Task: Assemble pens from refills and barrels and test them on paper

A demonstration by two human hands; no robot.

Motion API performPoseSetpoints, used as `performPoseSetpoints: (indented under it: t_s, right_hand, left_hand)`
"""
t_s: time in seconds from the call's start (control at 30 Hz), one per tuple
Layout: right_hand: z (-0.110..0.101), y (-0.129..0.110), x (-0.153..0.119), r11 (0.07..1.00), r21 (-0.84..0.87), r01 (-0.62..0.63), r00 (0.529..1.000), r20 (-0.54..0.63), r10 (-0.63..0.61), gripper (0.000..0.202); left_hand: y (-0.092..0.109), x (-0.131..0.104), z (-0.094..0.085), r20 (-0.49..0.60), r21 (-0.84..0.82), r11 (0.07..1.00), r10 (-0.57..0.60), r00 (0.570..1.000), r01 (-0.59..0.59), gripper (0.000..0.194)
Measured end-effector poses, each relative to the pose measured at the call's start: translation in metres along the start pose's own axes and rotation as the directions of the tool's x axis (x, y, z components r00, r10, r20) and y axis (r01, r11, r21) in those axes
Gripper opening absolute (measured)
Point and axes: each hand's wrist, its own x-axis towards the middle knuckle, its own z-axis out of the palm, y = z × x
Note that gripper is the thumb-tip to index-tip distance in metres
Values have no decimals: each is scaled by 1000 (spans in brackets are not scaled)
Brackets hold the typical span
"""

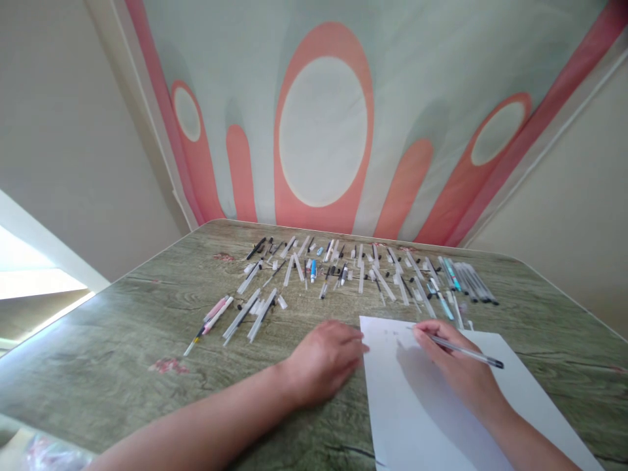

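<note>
Table (122, 366) flanks paper (387, 399) edges; right fingers (428, 325) hold pen (467, 351).

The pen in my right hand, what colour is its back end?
The back end is black, clearest in the head view.

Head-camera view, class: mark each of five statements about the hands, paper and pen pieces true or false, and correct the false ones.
1. The right hand holds a clear pen over the white sheet. True.
2. The left hand has its fingertips at the sheet's left edge. True.
3. The sheet is covered with writing. False: only a few faint marks show, near its top-left corner.
4. The clear pen's dark end points at those marks. False: it points away, to the picture's right.
5. The pens with pink parts lie farther left in the picture than the blue piece. True.
</note>
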Motion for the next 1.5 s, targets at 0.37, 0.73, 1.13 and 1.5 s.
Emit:
performPoseSetpoints:
  t_s: [0.37,0.73,1.13,1.5]
  right_hand:
    - [-5,13,5,863,495,-99,990,137,35,42]
    - [-6,9,5,811,562,-166,980,182,74,32]
    - [-3,14,6,802,577,-153,978,202,41,30]
    - [-22,-65,-14,608,727,-318,862,489,-134,61]
  left_hand:
    - [-93,-11,-50,-301,379,747,-459,836,547,18]
    - [-92,-2,-34,-202,414,723,-520,830,553,19]
    - [-84,5,-29,-201,226,797,-525,827,560,20]
    - [-12,13,-25,321,-947,-170,-447,835,274,26]
